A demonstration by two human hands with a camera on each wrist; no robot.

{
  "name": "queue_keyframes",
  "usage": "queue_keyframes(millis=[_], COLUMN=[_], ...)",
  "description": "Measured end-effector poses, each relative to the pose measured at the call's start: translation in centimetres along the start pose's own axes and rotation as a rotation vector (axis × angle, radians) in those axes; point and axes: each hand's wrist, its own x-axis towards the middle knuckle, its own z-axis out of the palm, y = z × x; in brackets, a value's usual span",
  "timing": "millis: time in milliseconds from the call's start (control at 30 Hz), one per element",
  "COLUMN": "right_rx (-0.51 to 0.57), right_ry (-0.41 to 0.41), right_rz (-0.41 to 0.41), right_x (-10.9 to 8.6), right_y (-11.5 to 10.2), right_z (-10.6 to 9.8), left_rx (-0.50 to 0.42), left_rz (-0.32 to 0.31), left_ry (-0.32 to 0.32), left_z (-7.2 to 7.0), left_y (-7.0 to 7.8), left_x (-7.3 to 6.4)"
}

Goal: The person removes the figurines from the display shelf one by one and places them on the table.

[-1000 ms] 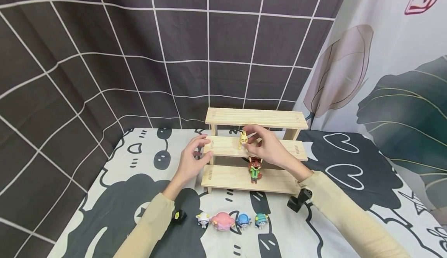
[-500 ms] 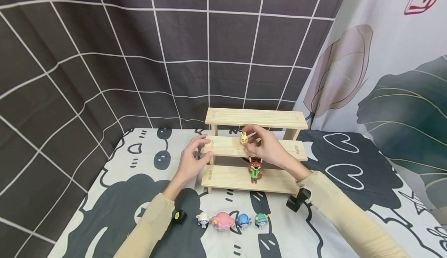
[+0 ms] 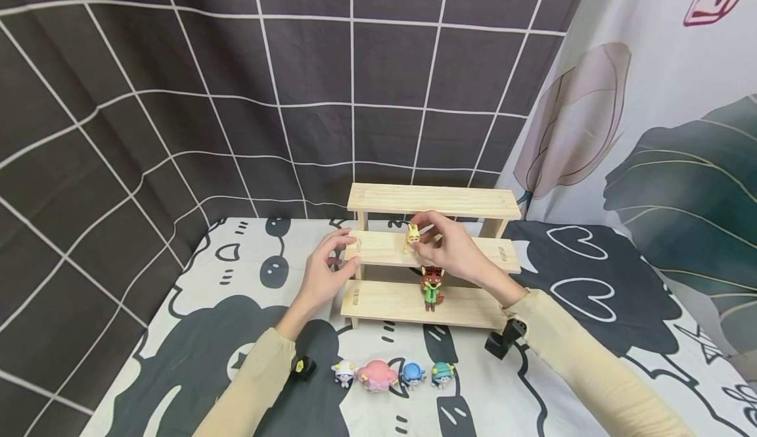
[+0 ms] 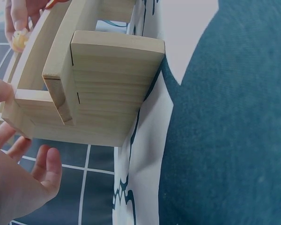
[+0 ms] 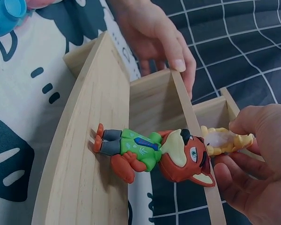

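A three-tier wooden display shelf [image 3: 390, 302] stands on the patterned cloth. My left hand [image 3: 325, 267] holds the left end of its middle tier [image 3: 381, 250], thumb at the front edge and index finger toward the back. Over that same tier, my right hand [image 3: 451, 245] pinches a small yellow long-eared figurine [image 3: 412, 234] between thumb and fingers. The right wrist view shows the figurine's pale belly beyond the tier's front edge. Upright on the bottom tier is a red-brown fox figurine [image 5: 140, 150] in a green shirt and blue tie, its head level with the middle tier.
Several small figurines line up on the cloth before the shelf: a white one [image 3: 344, 372], a pink one [image 3: 378, 375], a blue one [image 3: 412, 374] and a teal one [image 3: 441, 373]. A dark grid curtain [image 3: 307, 135] hangs close behind the shelf's top tier [image 3: 434, 199].
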Motion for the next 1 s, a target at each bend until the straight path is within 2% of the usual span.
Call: queue_keyframes(millis=[533,1000], right_rx=[0.011,0.022], right_ry=[0.042,0.02], right_rz=[-0.011,0.03], right_x=[-0.3,-1.0], right_y=[-0.1,-0.8], right_z=[-0.3,-1.0], left_rx=[0.008,0.004], left_rz=[0.007,0.0], left_ry=[-0.001,0.002], left_z=[0.1,0.1], left_y=[-0.4,-0.4], left_x=[0.0,0.0])
